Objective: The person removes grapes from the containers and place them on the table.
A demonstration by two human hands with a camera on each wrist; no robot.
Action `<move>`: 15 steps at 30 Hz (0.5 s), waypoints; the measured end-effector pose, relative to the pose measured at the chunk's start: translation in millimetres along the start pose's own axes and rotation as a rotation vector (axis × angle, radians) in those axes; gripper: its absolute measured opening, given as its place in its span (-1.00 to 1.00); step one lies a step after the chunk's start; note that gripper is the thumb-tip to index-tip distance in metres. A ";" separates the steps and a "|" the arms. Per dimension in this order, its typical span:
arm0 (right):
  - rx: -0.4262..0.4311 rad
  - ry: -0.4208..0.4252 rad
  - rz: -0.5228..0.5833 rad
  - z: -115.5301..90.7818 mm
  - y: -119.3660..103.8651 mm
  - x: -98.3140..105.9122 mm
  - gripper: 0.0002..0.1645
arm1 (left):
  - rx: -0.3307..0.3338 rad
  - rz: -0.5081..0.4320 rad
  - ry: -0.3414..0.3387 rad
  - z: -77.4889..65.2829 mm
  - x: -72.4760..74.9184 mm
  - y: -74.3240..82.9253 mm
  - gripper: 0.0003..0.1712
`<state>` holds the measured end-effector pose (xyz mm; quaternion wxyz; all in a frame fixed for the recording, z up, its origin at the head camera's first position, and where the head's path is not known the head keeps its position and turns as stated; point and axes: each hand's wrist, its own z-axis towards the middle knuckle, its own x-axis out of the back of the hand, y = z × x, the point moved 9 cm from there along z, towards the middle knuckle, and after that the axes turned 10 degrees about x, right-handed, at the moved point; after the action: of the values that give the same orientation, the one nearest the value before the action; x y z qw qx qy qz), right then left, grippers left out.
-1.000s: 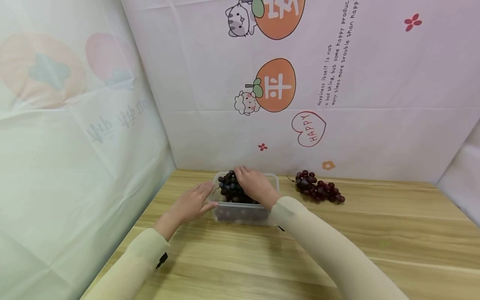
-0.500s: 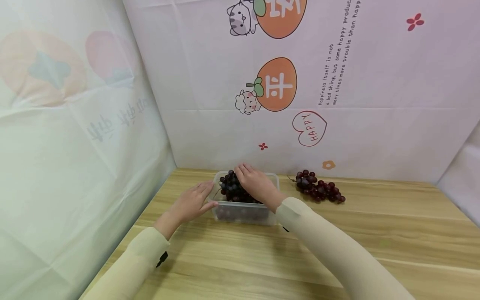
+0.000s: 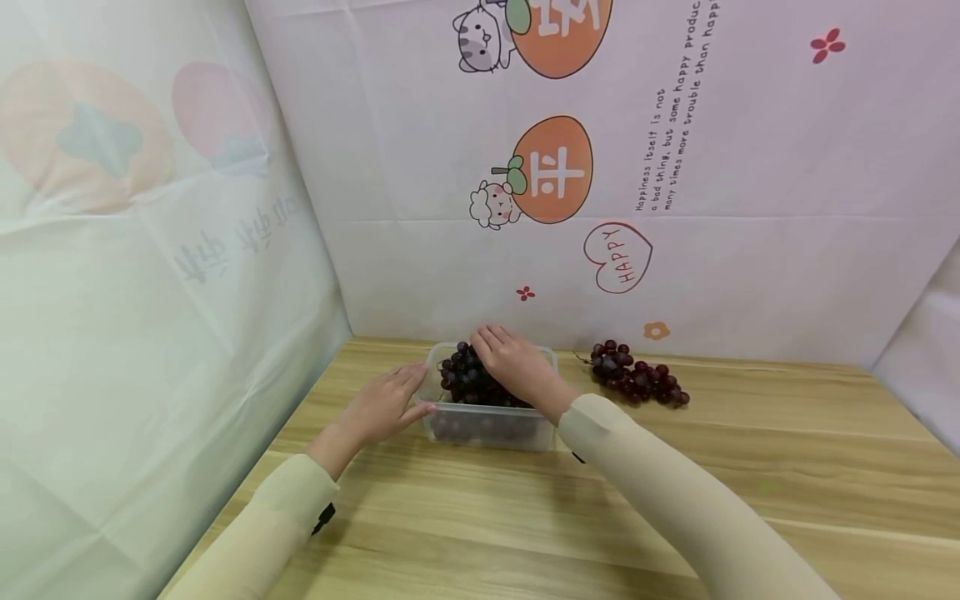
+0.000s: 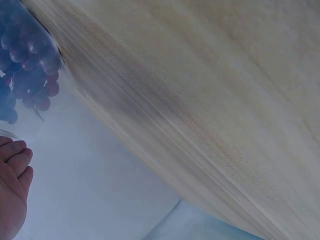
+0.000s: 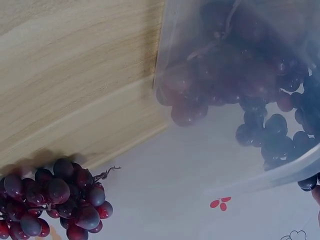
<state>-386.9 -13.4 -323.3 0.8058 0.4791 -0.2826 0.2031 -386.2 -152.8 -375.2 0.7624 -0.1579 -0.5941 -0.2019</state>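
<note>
A clear plastic box [image 3: 491, 429] holds dark grapes, seen blurred through its walls in both wrist views. My left hand [image 3: 382, 406] rests against the box's left end with its fingers extended and thumb at the near rim. The left wrist view shows part of that hand [image 4: 12, 185] beside the box wall. My right hand [image 3: 517, 364] reaches over the box and holds a bunch of dark grapes [image 3: 468, 379] at the top; its thumb is hidden. Just a sliver of a fingertip [image 5: 316, 194] shows in the right wrist view.
A second bunch of reddish grapes [image 3: 637, 375] lies on the wooden table [image 3: 465, 517] to the right of the box. A printed white cloth [image 3: 420, 275] stands along the back edge, and another cloth [image 3: 180, 350] hangs on the left.
My right hand has shifted slightly right and away from me, and the bunch under it has moved a little right. The left hand and box have stayed in place.
</note>
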 end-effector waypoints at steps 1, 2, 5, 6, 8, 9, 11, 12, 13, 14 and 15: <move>0.001 0.011 -0.004 -0.2 0.4 1.1 -0.57 | 0.004 -0.002 -0.003 0.1 -0.1 -0.3 -0.14; 0.002 0.020 -0.009 -0.5 0.8 2.1 -0.57 | 0.006 -0.003 -0.005 0.3 -0.2 -0.4 -0.14; 0.008 0.041 -0.014 -1.4 1.9 4.5 -0.57 | 0.009 -0.006 -0.003 0.5 0.8 -0.4 -0.15; 0.009 0.043 -0.015 -1.6 2.3 5.1 -0.57 | 0.007 -0.004 -0.001 0.4 1.2 -0.3 -0.15; 0.011 0.045 -0.017 -2.7 3.5 6.7 -0.56 | 0.000 -0.001 0.004 0.5 1.8 0.3 -0.15; 0.011 0.046 -0.019 -3.2 4.2 7.7 -0.55 | -0.001 0.001 0.005 0.5 1.8 0.4 -0.14; 0.008 0.048 -0.023 -3.8 5.8 9.6 -0.54 | -0.002 0.000 0.005 0.4 1.7 0.4 -0.13; 0.006 0.052 -0.024 -4.1 6.6 10.7 -0.54 | -0.002 0.000 0.005 0.2 1.8 0.5 -0.12; 0.003 0.056 -0.025 -4.2 7.5 11.8 -0.54 | -0.001 -0.001 0.004 0.1 1.5 0.5 -0.11; 0.001 0.061 -0.027 -4.5 8.3 12.7 -0.54 | 0.000 -0.003 0.004 0.0 1.7 0.8 -0.12; 0.000 0.065 -0.028 -4.7 9.0 13.4 -0.54 | 0.002 -0.003 0.003 -0.2 1.7 0.8 -0.12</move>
<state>-380.9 -4.3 -310.4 0.8175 0.4759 -0.2494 0.2073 -385.2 -152.4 -373.7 0.7631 -0.1559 -0.5936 -0.2027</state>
